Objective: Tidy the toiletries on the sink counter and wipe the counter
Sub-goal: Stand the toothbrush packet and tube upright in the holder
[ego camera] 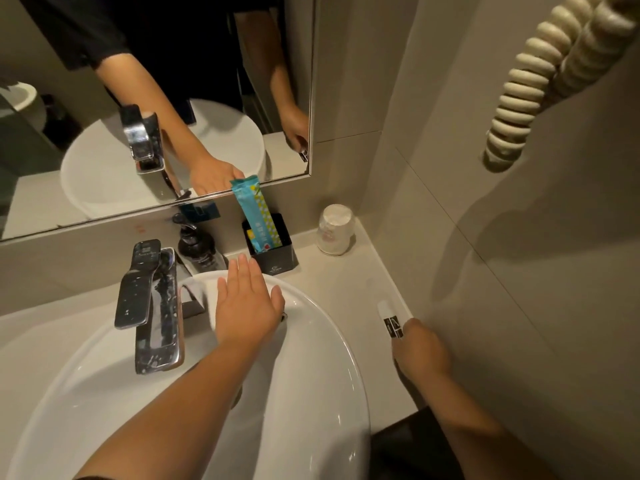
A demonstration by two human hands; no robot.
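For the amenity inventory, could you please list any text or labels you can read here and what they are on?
None can be read.
Black holder box: small pale logo, too small.
Teal packet: print blurred.
White tube in right hand: black label marks, illegible.
Pump bottle: label too dark.

Left hand [246,303] spreads flat over the basin [311,393]; right hand [420,351] grips a white tube [389,315] on the counter [332,282].
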